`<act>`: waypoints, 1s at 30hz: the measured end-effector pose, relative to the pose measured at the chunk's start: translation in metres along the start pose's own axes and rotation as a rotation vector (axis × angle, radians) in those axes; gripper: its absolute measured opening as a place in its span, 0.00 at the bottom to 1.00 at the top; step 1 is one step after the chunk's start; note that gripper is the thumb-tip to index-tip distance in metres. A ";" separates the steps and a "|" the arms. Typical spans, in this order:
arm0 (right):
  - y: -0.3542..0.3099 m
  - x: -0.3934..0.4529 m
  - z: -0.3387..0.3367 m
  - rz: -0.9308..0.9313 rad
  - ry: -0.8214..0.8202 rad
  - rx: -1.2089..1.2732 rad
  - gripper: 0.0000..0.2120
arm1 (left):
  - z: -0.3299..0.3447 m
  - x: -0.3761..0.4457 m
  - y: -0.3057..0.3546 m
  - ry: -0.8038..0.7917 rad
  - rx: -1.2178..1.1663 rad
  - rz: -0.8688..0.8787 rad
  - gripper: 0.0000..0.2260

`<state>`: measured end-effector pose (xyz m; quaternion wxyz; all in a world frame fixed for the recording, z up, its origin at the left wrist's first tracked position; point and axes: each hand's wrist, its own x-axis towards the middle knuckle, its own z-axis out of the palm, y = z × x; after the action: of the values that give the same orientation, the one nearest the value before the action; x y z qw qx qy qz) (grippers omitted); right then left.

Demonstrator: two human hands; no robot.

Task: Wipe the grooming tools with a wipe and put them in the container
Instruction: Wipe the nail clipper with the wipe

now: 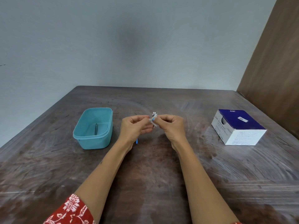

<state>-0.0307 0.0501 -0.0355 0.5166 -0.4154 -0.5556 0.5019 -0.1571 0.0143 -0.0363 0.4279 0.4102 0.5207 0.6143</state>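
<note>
Red sleeve (71, 210) with white floral print, bare forearms.

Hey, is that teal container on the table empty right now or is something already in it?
Not empty. The lidless teal container has one thin dark tool lying on its floor, likely tweezers.

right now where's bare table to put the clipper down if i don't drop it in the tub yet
Bare table lies between the forearms near the front edge, between the right hand and the white-and-blue box, and behind the hands toward the wall. It is crowded between the teal container and the left hand, where a blue tool lies.
</note>
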 end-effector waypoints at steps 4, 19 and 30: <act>-0.001 -0.002 0.001 -0.031 -0.039 -0.049 0.02 | 0.001 0.001 0.000 -0.010 -0.014 0.035 0.09; -0.004 -0.005 0.003 -0.042 -0.147 -0.158 0.00 | -0.002 0.005 0.001 0.001 -0.117 -0.037 0.08; -0.006 -0.006 0.004 -0.090 -0.148 -0.148 0.02 | -0.001 0.005 0.002 -0.016 -0.181 -0.087 0.09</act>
<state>-0.0339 0.0433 -0.0306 0.4640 -0.3887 -0.6458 0.4654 -0.1600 0.0185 -0.0339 0.4936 0.3518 0.4769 0.6365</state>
